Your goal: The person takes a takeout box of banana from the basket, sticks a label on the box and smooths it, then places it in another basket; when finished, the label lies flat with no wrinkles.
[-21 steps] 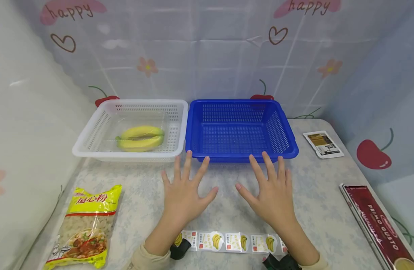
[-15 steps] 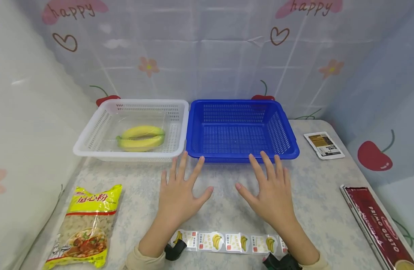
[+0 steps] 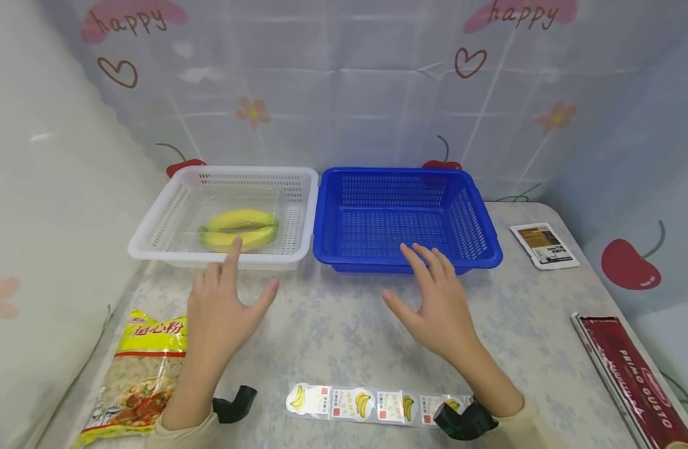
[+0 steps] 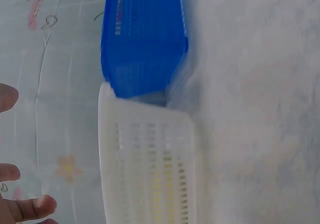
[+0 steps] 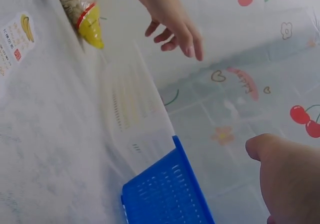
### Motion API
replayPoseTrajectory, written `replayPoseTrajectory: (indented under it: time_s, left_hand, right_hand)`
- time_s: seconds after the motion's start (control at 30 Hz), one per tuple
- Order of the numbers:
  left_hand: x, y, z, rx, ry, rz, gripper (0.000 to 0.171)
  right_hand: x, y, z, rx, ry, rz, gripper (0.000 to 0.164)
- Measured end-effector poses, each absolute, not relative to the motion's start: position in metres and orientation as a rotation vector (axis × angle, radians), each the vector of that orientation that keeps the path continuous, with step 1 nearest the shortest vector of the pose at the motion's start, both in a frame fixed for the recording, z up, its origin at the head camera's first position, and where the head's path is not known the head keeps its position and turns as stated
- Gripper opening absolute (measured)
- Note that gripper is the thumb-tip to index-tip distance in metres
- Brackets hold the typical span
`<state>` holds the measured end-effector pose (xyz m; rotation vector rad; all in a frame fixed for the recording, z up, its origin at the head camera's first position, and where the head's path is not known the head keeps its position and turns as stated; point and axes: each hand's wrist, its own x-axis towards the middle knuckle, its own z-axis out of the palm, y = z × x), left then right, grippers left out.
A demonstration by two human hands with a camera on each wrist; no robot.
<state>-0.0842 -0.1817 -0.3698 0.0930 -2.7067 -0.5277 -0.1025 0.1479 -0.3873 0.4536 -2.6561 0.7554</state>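
Observation:
Two yellow bananas (image 3: pixel 239 238) lie in a clear plastic box (image 3: pixel 200 199) inside the white basket (image 3: pixel 217 256). My left hand (image 3: pixel 220 312) hovers in front of that basket, its index finger stretched toward the bananas and nothing held. To its right stands the blue basket (image 3: pixel 408 264), with nothing visible in it. My right hand (image 3: pixel 436 305) is near the blue basket's front rim, thumb spread from the fingers, holding nothing. A strip of banana-printed stickers (image 3: pixel 353 403) lies on the table between my forearms. In the right wrist view, the left hand (image 5: pixel 172 23) appears above the white basket (image 5: pixel 132 103).
A yellow noodle bag (image 3: pixel 138 377) lies at the left, partly behind my left forearm. Toward the right are a small flat sachet (image 3: pixel 544 245) and a long dark red packet (image 3: pixel 635 380). A patterned curtain (image 3: pixel 344 81) hangs behind the baskets.
My left hand has moved left, from the middle of the table to the front of the white basket. The right hand has shifted slightly, its fingers now closer together. The view has shifted slightly.

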Motion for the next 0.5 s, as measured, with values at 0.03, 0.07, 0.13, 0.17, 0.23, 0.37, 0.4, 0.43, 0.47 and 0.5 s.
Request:
replayPoseTrajectory:
  time_s: [0.03, 0.07, 0.13, 0.17, 0.23, 0.37, 0.4, 0.43, 0.47, 0.5]
  left_hand:
    - [-0.085, -0.19, -0.367, 0.132, -2.715, -0.538, 0.091]
    - [-0.086, -0.198, -0.364, 0.175, -2.738, -0.546, 0.094]
    - [-0.087, -0.215, -0.358, 0.258, -2.796, -0.573, 0.101]
    - [-0.088, -0.223, -0.355, 0.298, -2.83, -0.593, 0.104]
    - [-0.091, -0.239, -0.351, 0.373, -2.893, -0.615, 0.11]
    - [-0.103, -0.273, -0.352, 0.443, -2.989, -0.702, 0.119]
    - [-0.106, -0.282, -0.354, 0.456, -3.007, -0.72, 0.12]
    - [-0.11, -0.29, -0.356, 0.466, -3.025, -0.74, 0.122]
    - [-0.114, -0.298, -0.357, 0.479, -3.05, -0.761, 0.123]
    - [-0.117, -0.306, -0.359, 0.495, -3.069, -0.775, 0.124]
  right_hand:
    - [-0.105, 0.146, -0.385, 0.466, -2.663, 0.779, 0.078]
    - [-0.108, 0.143, -0.383, 0.478, -2.667, 0.802, 0.078]
    - [-0.114, 0.137, -0.379, 0.507, -2.67, 0.843, 0.077]
    - [-0.117, 0.133, -0.377, 0.517, -2.677, 0.856, 0.077]
    - [-0.124, 0.125, -0.373, 0.541, -2.688, 0.881, 0.077]
    - [-0.139, 0.104, -0.365, 0.594, -2.718, 0.953, 0.077]
    - [-0.143, 0.098, -0.363, 0.612, -2.721, 0.981, 0.076]
    - [-0.147, 0.091, -0.361, 0.629, -2.726, 1.011, 0.076]
    - [-0.151, 0.084, -0.358, 0.642, -2.731, 1.035, 0.076]
    - [-0.155, 0.076, -0.356, 0.659, -2.735, 1.063, 0.076]
